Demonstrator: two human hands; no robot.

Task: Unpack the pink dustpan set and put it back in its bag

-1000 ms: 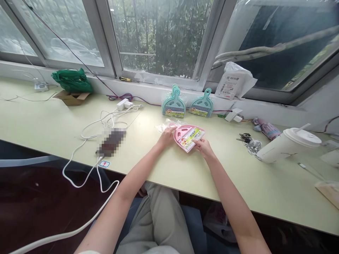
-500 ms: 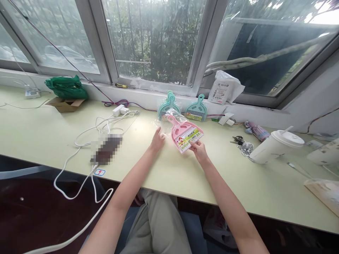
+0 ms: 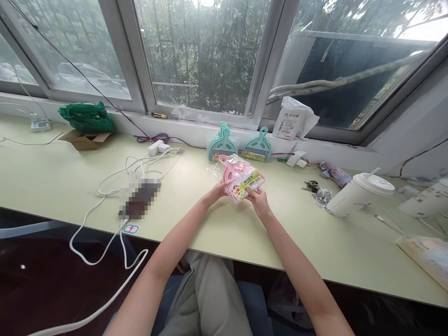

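Your left hand [image 3: 214,192] and right hand [image 3: 257,198] both pinch the near edge of the pink dustpan [image 3: 241,177], tilted just above the table [image 3: 245,228]; keep both grips at the label end so its wrapper [image 3: 214,171] stays clear.

A flat dark object [image 3: 140,199] on the counter [image 3: 52,177] is pixelated, so what it is cannot be told. The print on the pink dustpan's label [image 3: 245,183] is too small to read, as is the print on the white packet [image 3: 290,122] at the window. The left hand [image 3: 216,192] and right hand [image 3: 257,199] cover the dustpan's lower edge. A clear-wrapped item [image 3: 425,254] at far right is cut off by the picture's edge. The white cable [image 3: 87,247] runs out at the bottom left.
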